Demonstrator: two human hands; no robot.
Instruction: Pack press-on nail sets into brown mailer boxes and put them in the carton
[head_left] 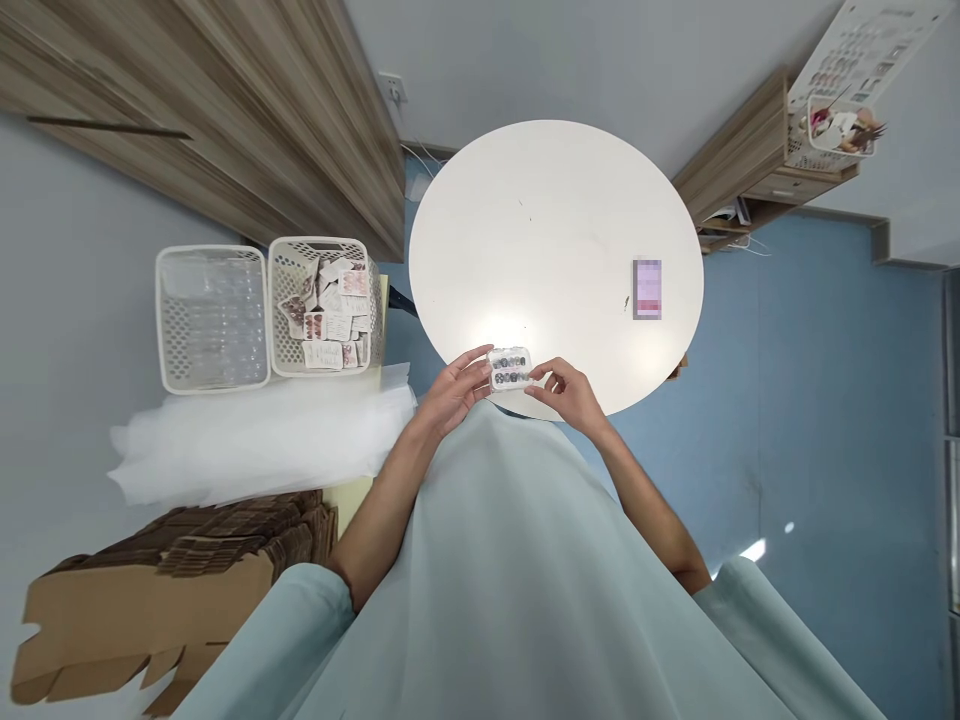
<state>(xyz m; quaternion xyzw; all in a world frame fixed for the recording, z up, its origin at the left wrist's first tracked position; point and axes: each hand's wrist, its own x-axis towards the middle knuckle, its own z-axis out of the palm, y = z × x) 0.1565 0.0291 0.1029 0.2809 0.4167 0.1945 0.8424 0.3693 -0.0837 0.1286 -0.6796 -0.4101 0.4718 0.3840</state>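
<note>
Just above the table's near edge, a small clear case of press-on nails (511,370) shows two rows of dark patterned nails. My left hand (454,390) grips its left edge between thumb and fingers. At the opposite edge, my right hand (566,393) pinches the right side with thumb and index finger, the other fingers curled. Under and beyond the case stretches the round white table (555,200). A flat phone-like object (647,290), its surface blurred to pink and purple, lies on the table's right side.
To the left stand a white basket of clear plastic cases (214,385) and a white basket of printed cards (319,372). White wrapping sheets (262,440) and folded cardboard boxes (150,610) lie nearer me. A wooden cabinet (739,150) with a basket (814,155) stands at right.
</note>
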